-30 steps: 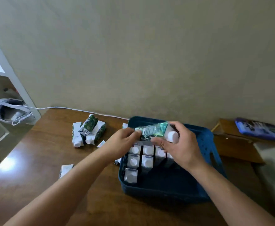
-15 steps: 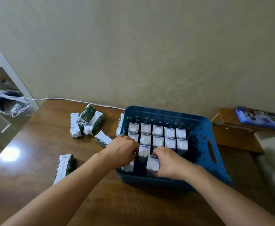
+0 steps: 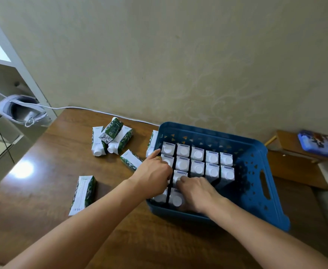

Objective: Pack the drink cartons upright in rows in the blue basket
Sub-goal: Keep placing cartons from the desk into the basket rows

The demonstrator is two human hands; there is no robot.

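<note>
The basket (image 3: 256, 183) is placed at the far right of the tabletop (image 3: 52, 191), and cartons (image 3: 198, 162) are stood upright in rows at its left side. The left hand (image 3: 153, 171) and right hand (image 3: 196, 193) are laid on the near cartons; whether any carton is gripped cannot be told. Other cartons (image 3: 83, 192) are lying on the tabletop left of the basket.

White cable (image 3: 93, 109) along the wall, white headset (image 3: 21, 111) far left.

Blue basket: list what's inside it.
The basket holds upright cartons: two full rows of five, then more nearer, partly hidden by both hands. Its right part is bare. The total can't be counted.
</note>
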